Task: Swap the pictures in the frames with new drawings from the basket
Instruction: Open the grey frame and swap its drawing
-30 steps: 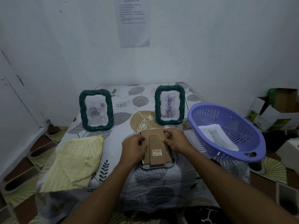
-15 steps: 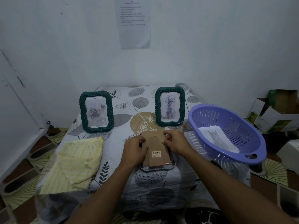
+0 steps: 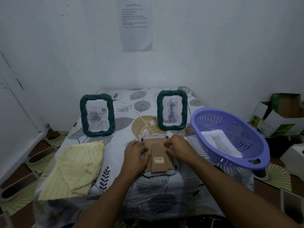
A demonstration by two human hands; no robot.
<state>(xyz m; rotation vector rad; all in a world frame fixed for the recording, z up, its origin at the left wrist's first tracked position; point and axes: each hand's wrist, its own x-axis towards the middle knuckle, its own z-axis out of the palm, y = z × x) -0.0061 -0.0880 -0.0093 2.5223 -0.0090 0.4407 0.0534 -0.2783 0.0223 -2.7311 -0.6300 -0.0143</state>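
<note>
Leaf-print tabletop (image 3: 164,186), watched from my remote station: the lilac slotted plastic basket (image 3: 238,129) sits at the right edge, seemingly overhanging it. A nudge from the right forearm could tip it and spill the cat drawing (image 3: 220,143) lying inside. Two upright frames, rose picture (image 3: 97,115) and scribbled cat (image 3: 171,110), have dark green twisted, rope-like rims with rounded corners; a hasty lift could knock them flat. Nearer me the third frame lies face down, its brown cardboard backing (image 3: 158,145) matte and stiff (barcode sticker on the stand flap). The left hand (image 3: 135,153) grips the backing's left edge, fingers curled; the right hand (image 3: 177,148) pinches narrowly at its right edge. Forcing the small dark corner clips (image 3: 176,167) could bend them or tear the card.
</note>
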